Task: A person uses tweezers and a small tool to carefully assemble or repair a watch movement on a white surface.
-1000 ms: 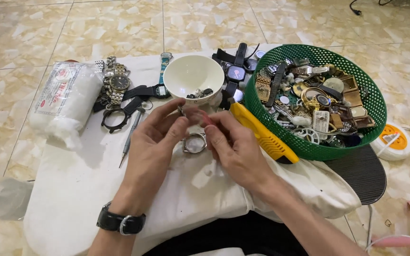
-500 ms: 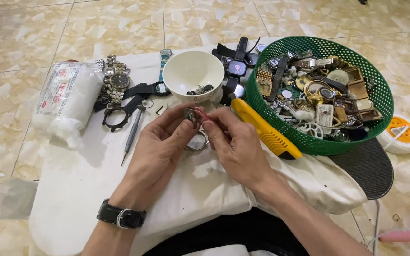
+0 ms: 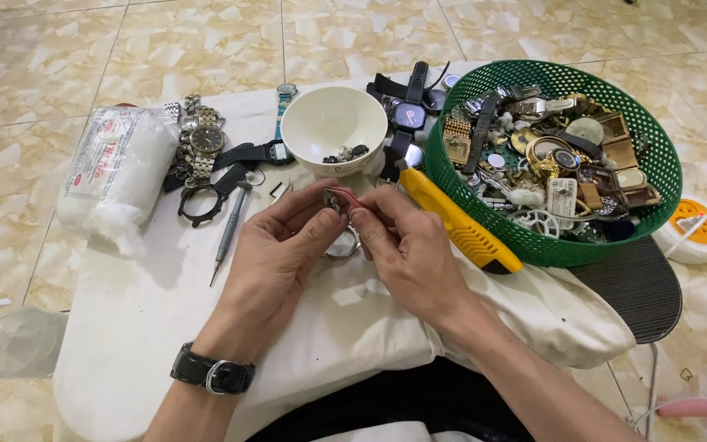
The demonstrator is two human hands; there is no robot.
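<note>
My left hand (image 3: 276,250) and my right hand (image 3: 407,250) meet over the white cloth (image 3: 149,303), just in front of the white bowl (image 3: 333,123). Both pinch a small metal watch part with a thin red piece (image 3: 339,199) between their fingertips. A round silver watch case (image 3: 342,245) lies on the cloth under the fingers, partly hidden. I wear a black wristwatch (image 3: 210,372) on the left wrist. The bowl holds a few small dark parts.
A green plastic basket (image 3: 656,172) full of watches and parts stands at the right. A yellow utility knife (image 3: 460,225) lies against it. At the left are a white cotton pack (image 3: 116,172), metal watches (image 3: 198,147), a black watch bezel (image 3: 206,196) and a thin screwdriver (image 3: 229,233).
Both hands have lifted the small part slightly off the silver case and closer to the bowl. The view has shifted a little; nothing else moved.
</note>
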